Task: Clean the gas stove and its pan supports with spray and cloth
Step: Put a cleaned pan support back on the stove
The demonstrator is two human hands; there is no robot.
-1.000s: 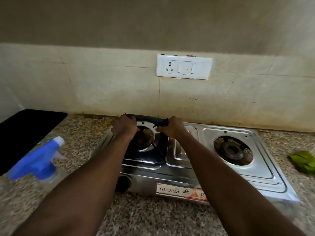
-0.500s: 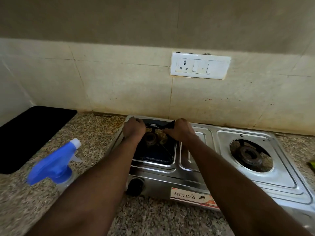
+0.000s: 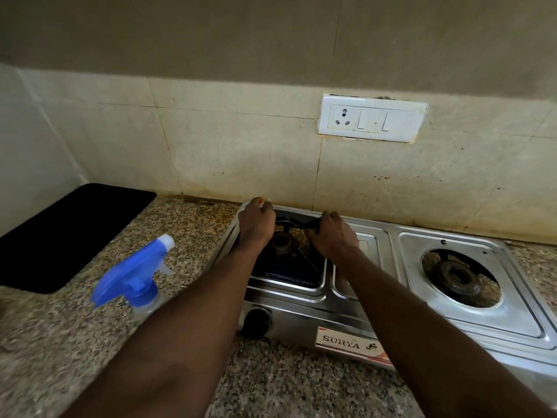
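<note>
Where tiled wall meets speckled counter, gas stove sits.

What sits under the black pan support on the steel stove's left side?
Under the black pan support, a round brownish burner shows within a dark recess. The left hand and right hand cover the support's sides.

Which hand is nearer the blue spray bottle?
The left hand. It is at the left burner's near-bottle side, right of the spray bottle; the right hand is farther right, across that burner.
</note>
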